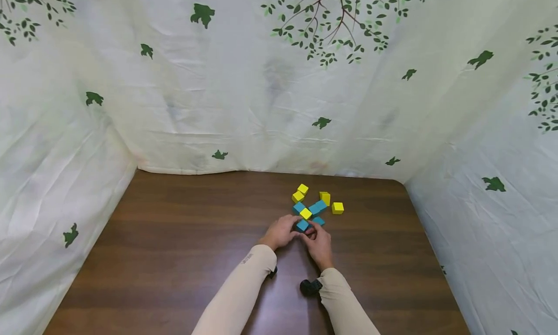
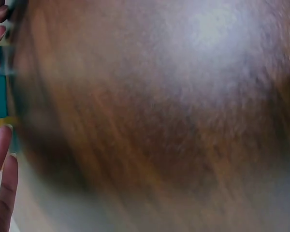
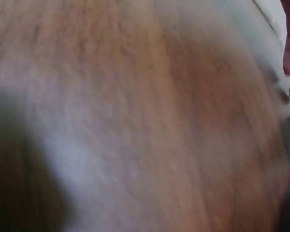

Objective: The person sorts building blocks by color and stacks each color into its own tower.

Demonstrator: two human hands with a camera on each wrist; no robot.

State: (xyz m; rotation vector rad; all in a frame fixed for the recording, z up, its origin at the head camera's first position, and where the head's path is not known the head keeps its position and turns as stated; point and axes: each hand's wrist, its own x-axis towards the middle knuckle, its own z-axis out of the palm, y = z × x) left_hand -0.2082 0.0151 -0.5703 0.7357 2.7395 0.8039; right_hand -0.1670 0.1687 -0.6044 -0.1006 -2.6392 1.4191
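Note:
A blue cube (image 1: 302, 225) sits at the near end of a group of blue and yellow cubes on the table. My left hand (image 1: 281, 232) holds it from the left, finger and thumb at its sides. From the right, my right hand (image 1: 319, 245) has its fingertips and thumb at the same cube. A yellow cube (image 1: 305, 214) lies just behind it, between a blue cube (image 1: 298, 207) and a pair of blue cubes (image 1: 317, 207). Another blue cube (image 1: 318, 221) shows beside my right fingers. Both wrist views catch only fingers and teal block faces at their edges.
Loose yellow cubes lie behind the group: two at the back left (image 1: 300, 193), one at the back (image 1: 325, 198) and one to the right (image 1: 337, 208). The brown wooden table (image 1: 196, 238) meets white leaf-printed cloth (image 1: 244, 107) at the back and sides.

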